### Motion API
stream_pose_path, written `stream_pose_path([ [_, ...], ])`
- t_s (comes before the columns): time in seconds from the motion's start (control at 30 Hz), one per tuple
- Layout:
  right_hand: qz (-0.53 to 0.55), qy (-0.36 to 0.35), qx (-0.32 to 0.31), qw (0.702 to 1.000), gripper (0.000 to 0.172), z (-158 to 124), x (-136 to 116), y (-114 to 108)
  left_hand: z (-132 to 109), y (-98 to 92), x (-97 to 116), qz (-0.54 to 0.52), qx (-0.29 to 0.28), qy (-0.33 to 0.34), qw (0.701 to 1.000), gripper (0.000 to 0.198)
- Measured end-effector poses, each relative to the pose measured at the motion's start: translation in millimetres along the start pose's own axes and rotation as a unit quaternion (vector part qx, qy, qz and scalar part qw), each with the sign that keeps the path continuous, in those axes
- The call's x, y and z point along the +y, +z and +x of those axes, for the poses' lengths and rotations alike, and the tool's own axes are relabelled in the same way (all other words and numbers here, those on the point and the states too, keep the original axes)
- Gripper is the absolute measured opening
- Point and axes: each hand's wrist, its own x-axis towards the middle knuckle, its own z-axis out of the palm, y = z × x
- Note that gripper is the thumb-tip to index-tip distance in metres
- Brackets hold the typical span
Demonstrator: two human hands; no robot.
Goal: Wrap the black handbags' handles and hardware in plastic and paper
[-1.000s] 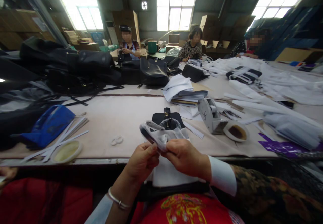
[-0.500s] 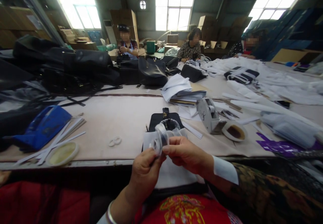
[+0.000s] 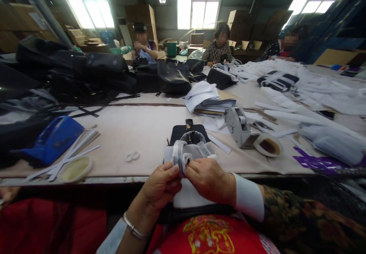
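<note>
A black bag (image 3: 177,134) with a buckle tab lies at the table's near edge, white paper sheet (image 3: 190,197) spread over its near part. From it rises a strap (image 3: 177,155) covered in whitish translucent wrapping, bent in a loop. My left hand (image 3: 161,183) pinches the strap's left side between thumb and fingers. Close beside it, my right hand (image 3: 210,179) is closed on the wrapping at the strap's right side; its fingertips are partly hidden. A second wrapped loop (image 3: 192,135) lies on the bag behind the hands.
Left are white strips (image 3: 67,153), a shallow round dish (image 3: 76,169), a blue bag-like item (image 3: 54,137) and two small white rings (image 3: 132,156). Right stand a tape dispenser (image 3: 238,128) and a tape roll (image 3: 268,146). Black bags (image 3: 173,78) and papers (image 3: 211,101) lie beyond; people sit opposite.
My right hand has turned over and its fingers have curled in closer at the strap. My left hand has moved slightly left and down. The wrapped loop now stands more upright.
</note>
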Motion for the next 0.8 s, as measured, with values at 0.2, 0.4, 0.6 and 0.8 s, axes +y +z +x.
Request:
stream_pose_path([
  [0.2, 0.534, 0.292, -0.103, 0.787, 0.042, 4.7, 8.9, -19.9, -8.7, 9.6, -5.0, 0.307, 0.033, 0.153, 0.939, 0.016],
  [0.4, 0.656, 0.442, -0.008, 0.612, 0.037, 22.0, 4.9, -11.0, -7.4, 6.9, 1.5, 0.507, 0.025, 0.266, 0.819, 0.016],
  [0.6, 0.256, 0.283, 0.0, 0.924, 0.017, 23.6, 11.3, 14.6, 16.5, -3.2, 20.3, 0.2, 0.01, 0.004, 0.98, 0.047],
  [0.8, -0.033, 0.195, -0.076, 0.977, 0.025, 14.7, 13.2, 29.5, 36.6, 4.2, 11.9, 0.28, 0.082, 0.078, 0.953, 0.035],
])
